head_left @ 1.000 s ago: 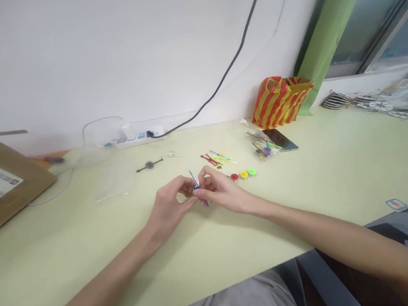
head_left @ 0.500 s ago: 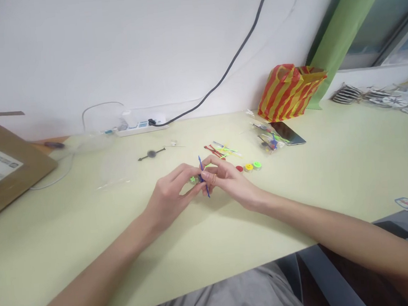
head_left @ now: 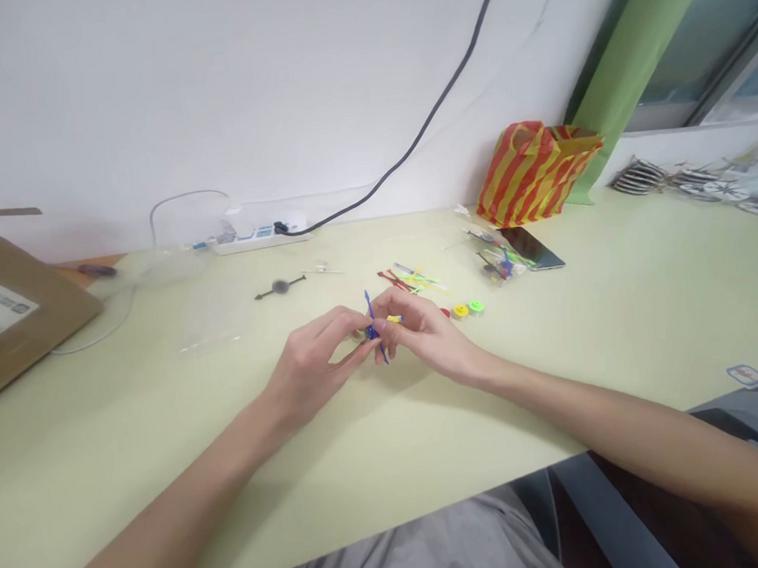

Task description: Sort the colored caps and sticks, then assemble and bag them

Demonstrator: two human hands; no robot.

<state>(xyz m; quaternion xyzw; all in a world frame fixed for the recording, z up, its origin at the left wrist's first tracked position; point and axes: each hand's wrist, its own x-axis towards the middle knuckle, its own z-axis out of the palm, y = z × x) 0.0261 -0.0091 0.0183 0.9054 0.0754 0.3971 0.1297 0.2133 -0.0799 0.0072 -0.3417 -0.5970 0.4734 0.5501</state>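
In front of me, above the table, my left hand [head_left: 315, 352] and my right hand [head_left: 437, 339] meet at a thin blue double-ended arrow piece [head_left: 368, 305]. It stands nearly upright between my fingertips. My left thumb and fingers pinch its middle, where a small round part is mostly covered. My right thumb and fingers close on the same spot from the other side. A small yellow bit [head_left: 395, 319] shows inside the curl of my right hand. Beyond my right hand lie a yellow round cap [head_left: 461, 311], a green round cap [head_left: 476, 308] and a partly hidden red one.
A dark arrow piece with a grey disc [head_left: 280, 286] lies behind my left hand. Several coloured strips [head_left: 400, 281] lie past my fingers. Farther right are a bag of parts [head_left: 497, 266], a tablet [head_left: 534, 248] and a striped bag [head_left: 534, 175]. A cardboard box [head_left: 29, 338] stands left.
The blue arrow piece has tilted slightly and shifted a little left between my fingers. Yellow now shows within my right hand. Both hands keep their pinch.
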